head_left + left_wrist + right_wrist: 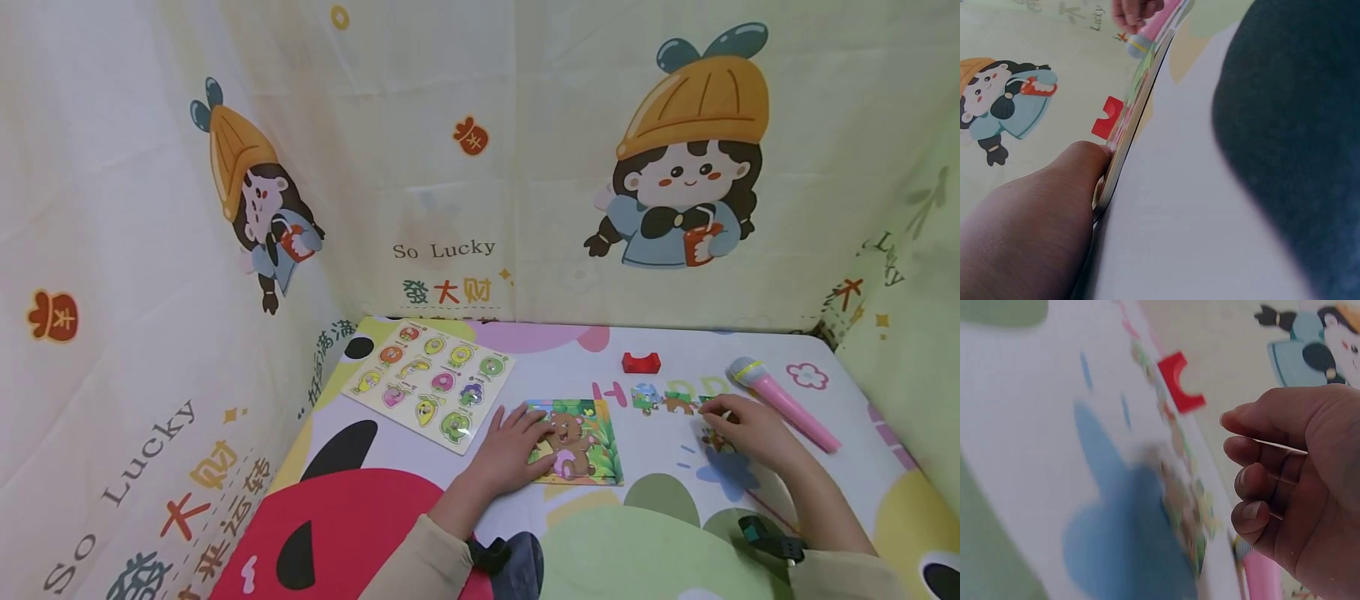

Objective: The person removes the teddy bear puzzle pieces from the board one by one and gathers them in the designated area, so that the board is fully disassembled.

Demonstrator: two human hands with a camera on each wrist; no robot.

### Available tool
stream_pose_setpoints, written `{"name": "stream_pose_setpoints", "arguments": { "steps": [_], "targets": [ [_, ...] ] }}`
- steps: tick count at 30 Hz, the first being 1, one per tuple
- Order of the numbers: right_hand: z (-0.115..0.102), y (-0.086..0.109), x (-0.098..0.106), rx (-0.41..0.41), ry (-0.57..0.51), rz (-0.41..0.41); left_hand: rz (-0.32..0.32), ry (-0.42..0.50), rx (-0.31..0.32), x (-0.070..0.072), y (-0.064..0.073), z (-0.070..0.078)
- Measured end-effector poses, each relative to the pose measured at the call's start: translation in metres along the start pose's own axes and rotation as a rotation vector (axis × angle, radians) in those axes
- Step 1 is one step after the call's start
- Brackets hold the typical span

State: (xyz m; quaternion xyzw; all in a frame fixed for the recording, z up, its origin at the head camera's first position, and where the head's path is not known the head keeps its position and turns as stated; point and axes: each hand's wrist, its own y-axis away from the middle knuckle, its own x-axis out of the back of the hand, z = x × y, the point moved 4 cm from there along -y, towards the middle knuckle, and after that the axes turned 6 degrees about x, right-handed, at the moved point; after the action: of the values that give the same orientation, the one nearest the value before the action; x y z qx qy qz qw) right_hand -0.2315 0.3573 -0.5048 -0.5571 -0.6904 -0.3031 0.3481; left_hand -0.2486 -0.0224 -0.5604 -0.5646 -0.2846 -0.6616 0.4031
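A jigsaw puzzle board (600,450) with a brown bear picture lies on the table. My left hand (513,446) rests on its left side, fingers spread over the picture; in the left wrist view the thumb (1082,159) lies by the board's edge (1132,125). To the right, small jigsaw pieces (678,402) form a row, with another patch of pieces (717,439) below. My right hand (750,429) hovers at the row's right end. Its fingers (1250,515) are loosely bent in the right wrist view, and nothing shows between them.
A fruit sticker sheet or board (427,383) lies at the left. Behind the pieces stands a red notched block (641,363). A pink toy microphone (787,404) lies right of my right hand. Printed cloth walls (540,208) enclose the table's back and sides.
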Motion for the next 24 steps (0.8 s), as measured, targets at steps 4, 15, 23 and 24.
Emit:
{"name": "stream_pose_setpoints", "arguments": {
  "steps": [4,15,23,24],
  "targets": [
    [-0.028,-0.009,-0.006,0.050,-0.041,-0.020,-0.007,-0.002,0.003,-0.001,-0.001,-0.001],
    [-0.088,-0.038,-0.047,0.210,-0.018,-0.052,-0.017,-0.001,0.003,-0.002,-0.001,-0.003],
    [-0.117,-0.058,-0.086,0.257,-0.060,-0.151,-0.003,0.006,0.001,-0.002,-0.001,-0.003],
    [-0.120,-0.060,-0.090,0.262,-0.062,-0.158,-0.001,0.005,0.000,-0.002,-0.001,-0.002]
  ]
}}
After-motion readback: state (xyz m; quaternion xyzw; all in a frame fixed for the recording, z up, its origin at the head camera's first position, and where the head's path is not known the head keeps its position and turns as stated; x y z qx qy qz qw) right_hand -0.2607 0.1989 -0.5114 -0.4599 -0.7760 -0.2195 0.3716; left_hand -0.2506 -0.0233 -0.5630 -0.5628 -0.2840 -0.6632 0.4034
